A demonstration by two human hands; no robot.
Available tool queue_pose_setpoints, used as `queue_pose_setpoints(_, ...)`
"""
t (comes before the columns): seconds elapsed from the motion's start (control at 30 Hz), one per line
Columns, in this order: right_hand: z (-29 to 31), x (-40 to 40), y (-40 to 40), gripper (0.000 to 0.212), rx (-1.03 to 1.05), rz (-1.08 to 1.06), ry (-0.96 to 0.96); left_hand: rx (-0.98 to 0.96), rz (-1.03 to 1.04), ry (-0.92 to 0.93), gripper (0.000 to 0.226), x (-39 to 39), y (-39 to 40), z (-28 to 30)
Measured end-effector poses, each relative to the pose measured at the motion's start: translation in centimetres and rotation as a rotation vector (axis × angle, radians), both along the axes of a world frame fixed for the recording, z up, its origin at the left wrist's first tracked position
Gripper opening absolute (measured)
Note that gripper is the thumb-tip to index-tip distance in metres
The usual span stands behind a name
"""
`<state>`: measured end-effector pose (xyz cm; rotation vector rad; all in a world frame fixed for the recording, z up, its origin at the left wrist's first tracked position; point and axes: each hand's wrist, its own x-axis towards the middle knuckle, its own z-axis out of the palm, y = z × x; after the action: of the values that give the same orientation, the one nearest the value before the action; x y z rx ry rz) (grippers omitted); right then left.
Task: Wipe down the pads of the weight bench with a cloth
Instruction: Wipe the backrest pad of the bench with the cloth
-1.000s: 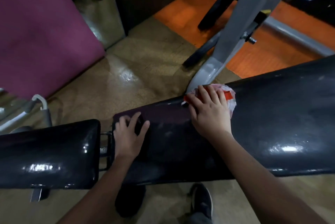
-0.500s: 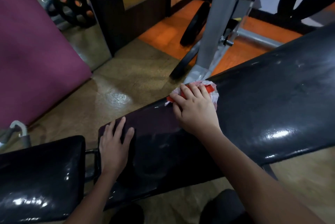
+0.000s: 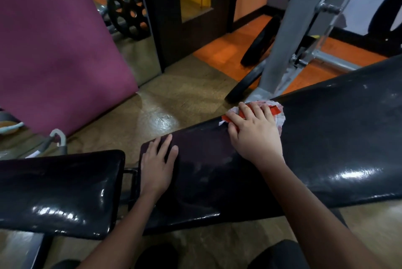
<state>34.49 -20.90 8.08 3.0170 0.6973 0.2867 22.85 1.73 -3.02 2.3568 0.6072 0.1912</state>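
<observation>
Right hand [image 3: 256, 132]: fingers spread flat, pressing the cloth [image 3: 275, 112] at the far edge of the long pad [image 3: 337, 138]. Left hand [image 3: 157, 166]: flat, bracing the pad's near end, holding nothing. Risk, my judgement: cloth slips over that edge. Since earlier: my hands and cloth hardly moved along the pad.

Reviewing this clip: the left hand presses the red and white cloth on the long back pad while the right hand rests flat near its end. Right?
Not quite: the head view shows the hands swapped. The right hand presses the cloth on the long back pad; the left hand rests flat near its end.
</observation>
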Motion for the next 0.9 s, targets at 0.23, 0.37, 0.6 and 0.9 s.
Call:
queue_pose_setpoints(0.23, -0.6, 0.5, 0.4, 0.053, 0.035, -0.017, -0.047, -0.002, 0.035, -0.043, 0.065, 0.4, 0.1, -0.1)
queue_pose_setpoints(0.37, -1.4, 0.1, 0.3, 0.046, 0.017, -0.016, -0.086, 0.018, 0.017, -0.039, 0.059, 0.3, 0.3, -1.0)
queue_pose_setpoints(0.6, -0.8, -0.5, 0.6, 0.049, -0.034, -0.032, -0.081, -0.002, 0.035, -0.08, 0.064, 0.1, 0.0, -0.6)
queue_pose_setpoints(0.9, -0.6, -0.7, 0.9, 0.049, -0.027, -0.042, -0.069, -0.03, 0.014, -0.01, 0.056, 0.0, 0.4, -0.2)
